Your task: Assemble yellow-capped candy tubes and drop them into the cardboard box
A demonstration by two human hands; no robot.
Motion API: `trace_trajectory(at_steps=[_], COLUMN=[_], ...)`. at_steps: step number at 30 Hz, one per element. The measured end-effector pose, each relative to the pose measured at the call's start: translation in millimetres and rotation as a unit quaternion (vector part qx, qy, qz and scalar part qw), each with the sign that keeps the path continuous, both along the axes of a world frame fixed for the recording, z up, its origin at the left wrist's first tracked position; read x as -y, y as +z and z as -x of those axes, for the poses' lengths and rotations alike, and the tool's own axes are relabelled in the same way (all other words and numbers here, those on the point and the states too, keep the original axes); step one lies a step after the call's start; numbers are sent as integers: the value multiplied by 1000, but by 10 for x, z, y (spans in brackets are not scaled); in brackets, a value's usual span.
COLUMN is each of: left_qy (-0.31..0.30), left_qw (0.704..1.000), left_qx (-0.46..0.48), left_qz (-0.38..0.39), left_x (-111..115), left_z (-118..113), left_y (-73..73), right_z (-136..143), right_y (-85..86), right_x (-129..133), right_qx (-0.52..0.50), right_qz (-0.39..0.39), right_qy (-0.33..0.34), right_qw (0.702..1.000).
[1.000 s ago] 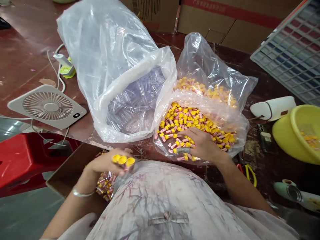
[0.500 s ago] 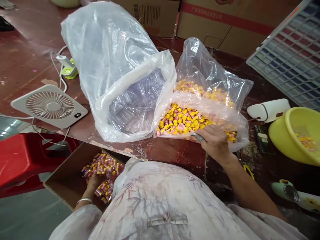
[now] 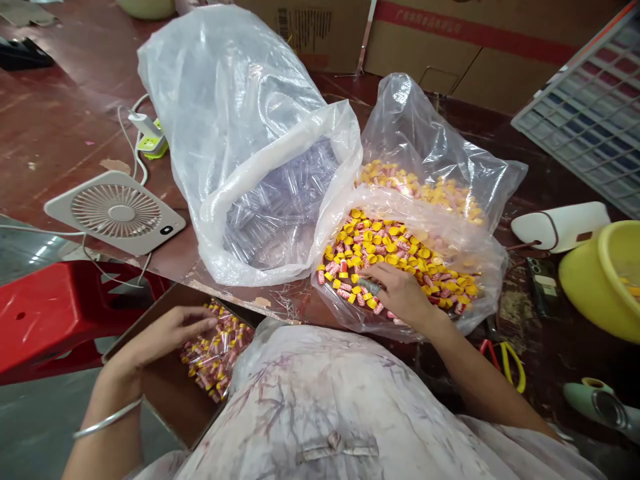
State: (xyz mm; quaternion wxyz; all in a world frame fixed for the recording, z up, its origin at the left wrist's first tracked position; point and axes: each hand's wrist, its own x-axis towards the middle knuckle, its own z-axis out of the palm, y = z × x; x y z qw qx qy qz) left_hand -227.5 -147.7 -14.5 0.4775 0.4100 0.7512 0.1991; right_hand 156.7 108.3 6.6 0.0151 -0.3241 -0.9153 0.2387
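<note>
My left hand (image 3: 175,333), with a silver bangle at its wrist, hovers over a cardboard box (image 3: 170,400) that holds many capped tubes (image 3: 220,353). Its fingers are apart and nothing shows in them. My right hand (image 3: 393,290) reaches into the mouth of a clear plastic bag (image 3: 445,143) full of small yellow caps with pink-and-white pieces (image 3: 370,240). Grey tape wraps one of its fingers; whether the fingertips hold a piece cannot be made out. Left of that bag lies a large translucent bag (image 3: 225,87), its rolled mouth open on clear empty tubes (image 3: 285,200).
On the table (image 3: 65,120) at left are a white fan (image 3: 117,212) and a power adapter with cables. A red stool (image 3: 45,313) stands at lower left. At right are a yellow bucket (image 3: 595,280), a phone, scissors (image 3: 513,367) and a grey crate (image 3: 590,107). Cartons (image 3: 450,47) stand behind.
My left hand has risen out of the tubes in the box. My right hand has moved left from the bag's edge into its mouth, which now lies wider open. The view has shifted slightly.
</note>
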Motion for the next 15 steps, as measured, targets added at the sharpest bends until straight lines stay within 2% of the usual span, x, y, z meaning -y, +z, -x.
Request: trace_trajectory(at_steps=[2, 3, 4, 6, 8, 10, 12, 15], left_qy=[-42, -41, -39, -51, -70, -95, -130, -175], left_qw=[998, 992, 981, 950, 920, 893, 869, 842], left_qx=[-32, -85, -146, -260, -359, -434, -478, -511], left_qz=[-38, -80, -119, -165, -142, -73, -16, -2], left_x=[-269, -429, -597, -926, -1198, -1386, -1505, -1613], left_z=[-96, -171, -248, -372, -422, -414, -388, -359], left_y=[343, 474, 566, 623, 539, 383, 226, 76], right_z=[272, 400, 512, 656, 690, 656, 608, 571], right_y=[21, 33, 45, 65, 65, 41, 4, -50], right_x=[-83, -100, -100, -60, 6, 70, 115, 139], right_qx=[40, 80, 123, 189, 222, 230, 229, 227], right_qz=[-57, -73, -81, -85, -78, -68, -58, -46], right_qy=[-27, -24, -15, 4, 26, 53, 80, 82], right_qw=[997, 994, 989, 978, 972, 969, 968, 969])
